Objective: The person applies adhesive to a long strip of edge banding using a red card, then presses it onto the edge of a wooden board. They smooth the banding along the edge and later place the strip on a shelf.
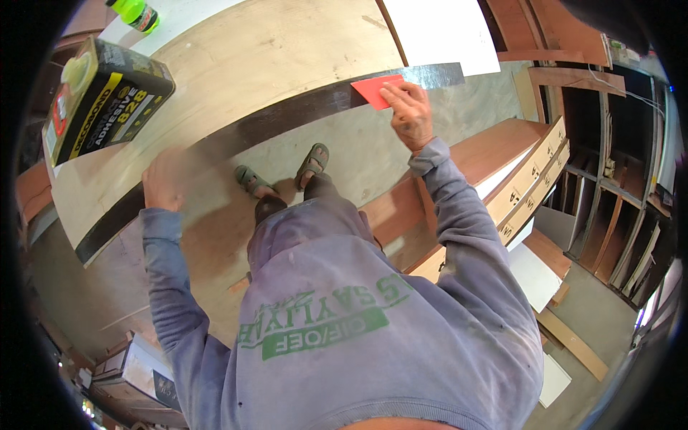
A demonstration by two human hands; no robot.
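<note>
In my right hand (410, 115) is a flat red plastic spreader (374, 90), pinched between thumb and fingers. Its blade rests over a long dark strip (276, 125) that runs along the near edge of a pale board (287, 50). To the right of the spreader the strip looks wet and shiny; further left it is duller. My left hand (163, 179) is at the strip's left part, smeared by motion, so its fingers cannot be made out.
A black and yellow adhesive tin (118, 97) stands on the board at left, with a green bottle (136, 14) behind it. A white panel (444, 36) lies at the far right. Stacked boards (527, 183) lean to my right, near shelves (609, 158) of offcuts.
</note>
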